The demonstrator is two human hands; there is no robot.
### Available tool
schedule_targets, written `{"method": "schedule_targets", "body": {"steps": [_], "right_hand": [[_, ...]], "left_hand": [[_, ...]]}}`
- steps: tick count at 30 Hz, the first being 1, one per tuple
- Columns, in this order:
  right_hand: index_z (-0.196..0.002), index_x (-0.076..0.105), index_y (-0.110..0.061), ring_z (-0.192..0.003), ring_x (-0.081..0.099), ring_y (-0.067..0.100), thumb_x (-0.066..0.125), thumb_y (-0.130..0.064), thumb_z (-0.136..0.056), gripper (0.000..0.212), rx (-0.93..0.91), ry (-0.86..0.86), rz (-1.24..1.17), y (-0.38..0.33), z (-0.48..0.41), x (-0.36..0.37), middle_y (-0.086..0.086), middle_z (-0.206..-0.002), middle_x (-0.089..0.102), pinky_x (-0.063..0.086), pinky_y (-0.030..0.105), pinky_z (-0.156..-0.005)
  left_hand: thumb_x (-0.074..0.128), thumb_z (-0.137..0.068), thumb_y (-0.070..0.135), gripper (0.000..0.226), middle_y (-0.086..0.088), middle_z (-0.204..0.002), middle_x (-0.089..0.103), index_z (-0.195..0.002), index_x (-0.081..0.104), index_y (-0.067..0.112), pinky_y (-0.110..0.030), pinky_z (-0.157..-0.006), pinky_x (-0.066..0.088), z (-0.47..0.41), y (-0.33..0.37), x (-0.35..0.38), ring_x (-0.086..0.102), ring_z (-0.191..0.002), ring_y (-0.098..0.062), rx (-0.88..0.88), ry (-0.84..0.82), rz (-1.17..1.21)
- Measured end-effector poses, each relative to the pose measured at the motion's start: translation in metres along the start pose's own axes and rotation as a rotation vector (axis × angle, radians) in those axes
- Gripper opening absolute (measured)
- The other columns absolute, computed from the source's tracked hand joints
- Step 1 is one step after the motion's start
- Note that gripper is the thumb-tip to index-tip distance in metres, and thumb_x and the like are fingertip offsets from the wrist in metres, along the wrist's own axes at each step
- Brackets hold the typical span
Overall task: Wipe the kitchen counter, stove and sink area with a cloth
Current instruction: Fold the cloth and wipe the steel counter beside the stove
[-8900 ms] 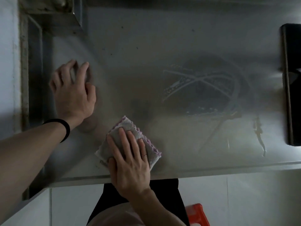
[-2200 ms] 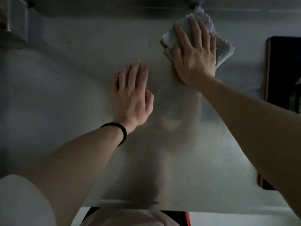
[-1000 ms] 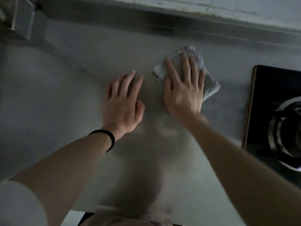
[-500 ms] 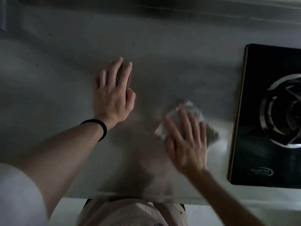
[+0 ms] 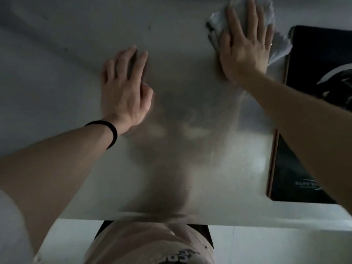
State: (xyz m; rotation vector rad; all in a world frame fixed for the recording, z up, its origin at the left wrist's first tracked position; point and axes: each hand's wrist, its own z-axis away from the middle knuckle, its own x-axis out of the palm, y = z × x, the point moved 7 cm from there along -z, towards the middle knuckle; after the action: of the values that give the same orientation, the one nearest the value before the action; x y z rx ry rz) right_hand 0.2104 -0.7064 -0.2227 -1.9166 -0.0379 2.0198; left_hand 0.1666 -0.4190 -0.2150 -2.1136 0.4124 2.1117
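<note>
One cloth (image 5: pixel 274 20), one stove (image 5: pixel 320 60), and two hands show. The folded cloth lies at the counter's (image 5: pixel 190 168) far edge, just beside the stove, its long axis running diagonally toward the stove. The right hand (image 5: pixel 245 46) presses flat on it, fingers spread. The left hand (image 5: pixel 123 88) rests flat on bare counter, holding nothing.

steel counter (image 5: pixel 190 159) bears cloth (image 5: pixel 274 20), stove (image 5: pixel 314 73), hands.
</note>
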Motion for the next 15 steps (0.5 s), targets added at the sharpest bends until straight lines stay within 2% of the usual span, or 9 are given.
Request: {"method": "schedule_targets", "body": {"steps": [2,5,8,10,12,15], "right_hand": [[-0.164,0.028,-0.042,-0.163,0.013,0.028,0.027,-0.050,-0.106,0.059,0.024,0.017,-0.005,-0.004,0.038,-0.001,0.005,-0.176,0.016,0.007,0.051,-0.131],[-0.164,0.029,-0.039,-0.162,0.015,0.029,0.032,-0.048,-0.108,0.057,0.070,0.014,-0.002,-0.006,0.139,0.004,0.006,-0.176,0.017,0.011,0.052,-0.131],[-0.166,0.021,-0.041,-0.164,0.008,0.029,0.035,-0.046,-0.109,0.059,0.103,-0.108,-0.011,-0.004,0.268,0.015,0.006,-0.177,0.007,0.009,0.057,-0.130],[-0.165,0.022,-0.041,-0.162,0.012,0.032,0.039,-0.044,-0.106,0.061,0.120,-0.149,-0.026,0.002,0.332,0.019,0.006,-0.175,0.008,0.015,0.064,-0.128],[-0.163,0.025,-0.040,-0.159,0.021,0.035,0.042,-0.041,-0.102,0.064,0.135,-0.166,-0.028,0.005,0.362,0.020,0.007,-0.173,0.018,0.023,0.067,-0.124],[-0.161,0.030,-0.038,-0.155,0.028,0.037,0.044,-0.041,-0.098,0.065,0.103,-0.163,-0.018,0.007,0.361,0.018,0.012,-0.170,0.029,0.020,0.061,-0.126]], "left_hand": [[0.046,-0.091,0.033,0.071,-0.011,-0.167,0.033,-0.160,0.035,0.020,-0.054,-0.117,0.030,0.000,0.000,0.001,0.041,-0.140,-0.043,0.002,-0.001,0.006],[0.046,-0.092,0.032,0.069,-0.011,-0.167,0.033,-0.160,0.035,0.021,-0.052,-0.114,0.032,0.001,0.000,0.001,0.044,-0.133,-0.043,0.025,0.031,0.023],[0.044,-0.092,0.034,0.069,-0.011,-0.167,0.032,-0.159,0.034,0.021,-0.053,-0.112,0.033,0.002,-0.001,0.003,0.045,-0.130,-0.043,0.026,0.029,0.021],[0.044,-0.092,0.035,0.069,-0.010,-0.167,0.031,-0.159,0.034,0.022,-0.053,-0.112,0.033,0.001,-0.001,0.003,0.044,-0.129,-0.043,0.014,0.025,0.025],[0.044,-0.092,0.034,0.069,-0.010,-0.167,0.032,-0.159,0.034,0.021,-0.054,-0.112,0.033,0.001,0.000,0.003,0.044,-0.129,-0.043,0.012,0.024,0.039],[0.045,-0.092,0.033,0.069,-0.012,-0.167,0.033,-0.159,0.035,0.020,-0.053,-0.112,0.032,0.002,0.001,0.001,0.044,-0.129,-0.043,0.021,0.032,0.040]]}}
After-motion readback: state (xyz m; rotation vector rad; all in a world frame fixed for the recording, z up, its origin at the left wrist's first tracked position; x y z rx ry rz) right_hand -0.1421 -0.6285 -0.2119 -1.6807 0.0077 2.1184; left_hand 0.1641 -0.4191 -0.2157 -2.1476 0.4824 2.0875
